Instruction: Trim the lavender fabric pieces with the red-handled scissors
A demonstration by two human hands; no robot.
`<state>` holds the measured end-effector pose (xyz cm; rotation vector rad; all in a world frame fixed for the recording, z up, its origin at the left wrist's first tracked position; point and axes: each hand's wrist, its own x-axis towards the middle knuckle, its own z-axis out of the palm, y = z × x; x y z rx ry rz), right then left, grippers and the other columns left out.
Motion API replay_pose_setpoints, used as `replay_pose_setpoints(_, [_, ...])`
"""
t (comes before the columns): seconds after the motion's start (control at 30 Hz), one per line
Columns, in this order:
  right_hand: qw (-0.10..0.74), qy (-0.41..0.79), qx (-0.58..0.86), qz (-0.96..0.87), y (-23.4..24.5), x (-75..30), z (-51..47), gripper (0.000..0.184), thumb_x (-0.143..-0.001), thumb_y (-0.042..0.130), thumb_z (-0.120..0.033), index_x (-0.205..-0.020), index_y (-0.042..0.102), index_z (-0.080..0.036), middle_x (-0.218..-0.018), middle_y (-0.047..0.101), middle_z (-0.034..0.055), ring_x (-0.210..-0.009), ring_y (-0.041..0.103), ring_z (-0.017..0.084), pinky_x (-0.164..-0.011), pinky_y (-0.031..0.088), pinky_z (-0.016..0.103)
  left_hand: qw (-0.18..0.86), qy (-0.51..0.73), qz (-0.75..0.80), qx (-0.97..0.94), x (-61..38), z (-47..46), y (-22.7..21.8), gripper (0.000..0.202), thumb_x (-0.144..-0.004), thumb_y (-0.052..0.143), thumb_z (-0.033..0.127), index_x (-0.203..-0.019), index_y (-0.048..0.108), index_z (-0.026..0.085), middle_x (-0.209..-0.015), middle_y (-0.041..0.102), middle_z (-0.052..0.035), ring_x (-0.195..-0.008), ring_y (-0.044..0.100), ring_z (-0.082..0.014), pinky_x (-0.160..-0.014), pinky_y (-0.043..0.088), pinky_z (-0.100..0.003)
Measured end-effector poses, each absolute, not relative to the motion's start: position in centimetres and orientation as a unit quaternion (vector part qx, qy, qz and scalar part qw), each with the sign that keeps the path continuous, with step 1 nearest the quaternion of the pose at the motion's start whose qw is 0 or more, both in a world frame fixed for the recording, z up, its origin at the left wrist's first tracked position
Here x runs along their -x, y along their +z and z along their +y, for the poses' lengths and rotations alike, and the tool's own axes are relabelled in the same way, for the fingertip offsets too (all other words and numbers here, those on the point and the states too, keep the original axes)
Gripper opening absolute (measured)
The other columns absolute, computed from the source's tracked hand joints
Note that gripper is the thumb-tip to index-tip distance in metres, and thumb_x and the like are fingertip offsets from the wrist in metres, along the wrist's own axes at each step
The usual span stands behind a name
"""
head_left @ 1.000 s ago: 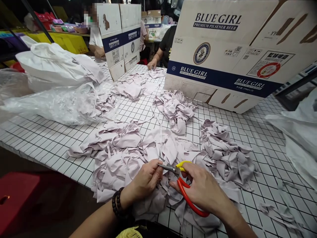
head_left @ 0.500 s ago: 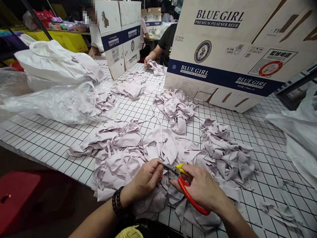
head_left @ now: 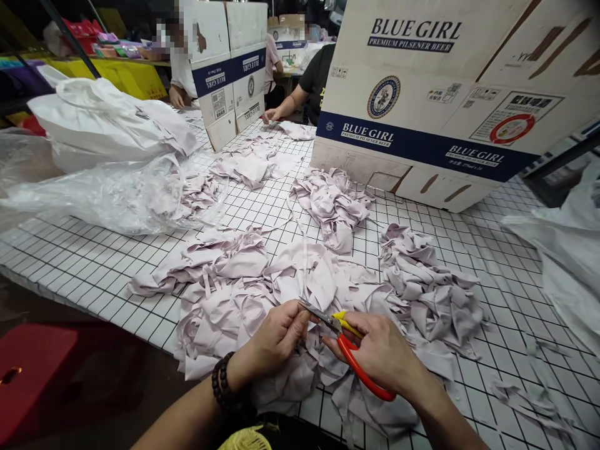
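Note:
My right hand (head_left: 375,350) is wrapped round a pair of scissors (head_left: 354,356) with one red and one yellow handle. The blades point left and reach the fingertips of my left hand (head_left: 281,331), looking nearly closed. Pinched in those left fingers is a bit of pale lilac fabric, mostly hidden by the fingers themselves. Under and around both hands spreads a heap of pale lilac fabric pieces (head_left: 225,312), crumpled, with thin straps among them. Another pile of the same fabric (head_left: 431,294) lies to the right of the heap.
A large beer carton (head_left: 412,150) stands at the back right of the grid-patterned table (head_left: 117,281), a second carton (head_left: 229,69) farther left. Plastic bags (head_left: 107,194) lie at left, fabric scraps (head_left: 534,400) at right. Co-workers sit across; a red stool (head_left: 37,375) is lower left.
A co-worker's hand across the table has shifted left, and the fabric by it now lies flatter. My hands and the scissors have barely moved.

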<state>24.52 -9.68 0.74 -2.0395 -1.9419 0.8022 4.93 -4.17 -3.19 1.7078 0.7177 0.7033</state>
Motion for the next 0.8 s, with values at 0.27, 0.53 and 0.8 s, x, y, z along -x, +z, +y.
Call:
replay_pose_setpoints(0.27, [0.132, 0.277, 0.688, -0.657, 0.2, -24.6, -9.7, 0.046, -0.073, 0.064, -0.049, -0.055, 0.032, -0.022, -0.051, 0.037, -0.005, -0.051, 0.033, 0.011, -0.05, 0.024, 0.025, 0.577, 0.294, 0.309, -0.696, -4.8, -4.2, -3.4, 0.034, -0.099, 0.036, 0.038, -0.09, 0.058, 0.014, -0.061, 0.05, 0.0021, -0.053, 0.047, -0.0102, -0.054, 0.039, -0.022])
replay_pose_setpoints(0.53, [0.296, 0.445, 0.67, -0.514, -0.6, -28.8, -5.0, 0.037, -0.073, 0.069, -0.051, -0.072, 0.048, -0.021, -0.063, 0.045, -0.0063, -0.056, 0.042, 0.011, -0.054, 0.037, 0.024, 0.626, 0.297, 0.322, -0.645, -4.7, -4.1, -3.4, 0.041, -0.096, 0.04, 0.05, -0.09, 0.059, 0.014, -0.061, 0.051, 0.0013, -0.054, 0.048, -0.0108, -0.055, 0.039, -0.022])
replay_pose_setpoints(0.8, [0.244, 0.374, 0.754, -0.482, -3.4, -24.1, 5.0, 0.03, -0.077, 0.074, -0.038, -0.09, 0.063, -0.013, -0.089, 0.065, 0.0044, -0.083, 0.062, 0.02, -0.074, 0.051, 0.035, 0.623, 0.329, 0.33, -0.629, -4.2, -4.5, -4.2, 0.042, -0.096, 0.039, 0.051, -0.088, 0.057, 0.014, -0.063, 0.049, 0.0017, -0.057, 0.049, -0.0112, -0.058, 0.041, -0.023])
